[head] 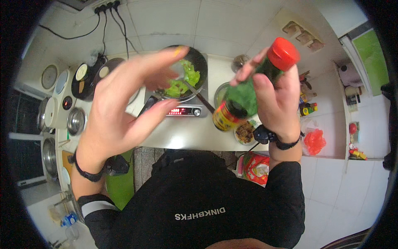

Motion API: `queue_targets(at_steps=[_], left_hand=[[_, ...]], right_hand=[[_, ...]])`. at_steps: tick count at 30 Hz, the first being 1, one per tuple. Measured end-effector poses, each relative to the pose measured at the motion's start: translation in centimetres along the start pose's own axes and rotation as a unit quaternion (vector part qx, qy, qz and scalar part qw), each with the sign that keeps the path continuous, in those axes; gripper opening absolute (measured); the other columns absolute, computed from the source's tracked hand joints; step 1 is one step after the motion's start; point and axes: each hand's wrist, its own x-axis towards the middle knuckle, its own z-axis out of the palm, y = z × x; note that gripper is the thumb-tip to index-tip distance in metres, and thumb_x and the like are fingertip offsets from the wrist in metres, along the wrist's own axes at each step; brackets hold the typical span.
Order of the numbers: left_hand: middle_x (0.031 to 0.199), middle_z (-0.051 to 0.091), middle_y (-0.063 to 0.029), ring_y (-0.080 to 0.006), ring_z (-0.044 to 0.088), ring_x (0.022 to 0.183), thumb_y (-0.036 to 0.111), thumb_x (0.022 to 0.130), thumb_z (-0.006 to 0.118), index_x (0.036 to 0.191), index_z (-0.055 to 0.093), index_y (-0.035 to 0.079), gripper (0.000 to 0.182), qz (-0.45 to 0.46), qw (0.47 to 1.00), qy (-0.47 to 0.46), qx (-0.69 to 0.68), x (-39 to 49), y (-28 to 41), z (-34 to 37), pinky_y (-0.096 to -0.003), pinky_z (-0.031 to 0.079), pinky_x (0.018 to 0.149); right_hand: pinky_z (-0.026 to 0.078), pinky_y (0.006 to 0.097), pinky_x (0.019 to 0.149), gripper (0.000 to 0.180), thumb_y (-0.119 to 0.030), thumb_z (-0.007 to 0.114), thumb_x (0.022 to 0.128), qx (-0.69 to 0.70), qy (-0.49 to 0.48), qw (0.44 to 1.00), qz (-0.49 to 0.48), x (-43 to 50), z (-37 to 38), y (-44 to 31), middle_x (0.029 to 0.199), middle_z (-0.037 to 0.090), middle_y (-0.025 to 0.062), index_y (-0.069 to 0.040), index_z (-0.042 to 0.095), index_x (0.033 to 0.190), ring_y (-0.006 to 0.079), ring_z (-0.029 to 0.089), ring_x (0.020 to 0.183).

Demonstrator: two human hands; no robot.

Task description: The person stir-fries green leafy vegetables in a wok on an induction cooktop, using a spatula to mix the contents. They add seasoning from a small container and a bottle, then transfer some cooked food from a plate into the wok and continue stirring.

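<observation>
My right hand point(279, 96) is wrapped around a green bottle point(241, 96) with a red cap point(283, 53) and a red and yellow label. The bottle is tilted, with its cap end up and away from its base, and dark liquid shows near the base. My left hand point(115, 99) is raised with thumb and fingers apart, blurred and holding nothing I can see. Behind it sits a dark wok point(202, 63) with pale green vegetable slices point(191, 74) inside. A ladle or spatula with a dark handle point(203, 101) leans out over the wok's rim.
Under the wok is an induction cooker point(202, 111) with a lit red display. A plate of brown food point(245, 133) lies near the counter's front edge, below the bottle. A steel bowl point(76, 120) stands left. Black cables point(105, 34) hang from the wall socket.
</observation>
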Motion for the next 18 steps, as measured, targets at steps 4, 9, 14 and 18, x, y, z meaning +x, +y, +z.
queue_targets(at_steps=[4,9,14,18], left_hand=[[0.121,0.068,-0.0147,-0.0244,0.066,0.099,0.009,0.085,0.076,0.137,0.059,-0.002,0.056,0.181,0.983,0.012,0.032,3.8,2.4,0.0,-0.0347,0.053,0.087],[0.118,0.068,-0.0135,-0.0265,0.067,0.096,0.012,0.086,0.074,0.132,0.064,0.0,0.048,0.306,0.937,-0.049,0.161,4.8,3.5,-1.5,-0.0346,0.054,0.085],[0.108,0.069,-0.0116,-0.0259,0.068,0.091,0.01,0.086,0.069,0.124,0.071,0.001,0.039,0.279,0.945,-0.052,0.161,3.1,4.6,-0.8,-0.032,0.056,0.079],[0.102,0.069,-0.0126,-0.0232,0.068,0.082,0.006,0.075,0.07,0.122,0.071,-0.001,0.048,0.274,0.944,-0.067,0.168,1.6,4.9,-0.8,-0.0313,0.056,0.07]], right_hand=[[0.054,0.0322,0.081,0.042,-0.023,0.067,0.098,-0.064,-0.002,0.997,-0.032,-1.7,2.1,-2.8,0.1,0.062,0.01,0.002,0.047,0.125,0.0181,0.064,0.089],[0.053,0.0314,0.081,0.043,-0.028,0.06,0.101,-0.068,-0.051,0.996,-0.037,-2.5,3.8,-4.1,0.1,0.059,0.0096,0.003,0.044,0.127,0.0174,0.063,0.088],[0.052,0.0312,0.081,0.039,-0.02,0.058,0.1,-0.04,-0.056,0.997,-0.023,-3.5,5.2,-4.0,0.1,0.059,0.0098,0.003,0.043,0.129,0.0173,0.062,0.086],[0.05,0.0318,0.083,0.038,-0.011,0.057,0.097,-0.052,-0.089,0.994,-0.027,-4.7,5.8,-3.9,0.101,0.059,0.0099,0.003,0.042,0.13,0.0177,0.061,0.088]])
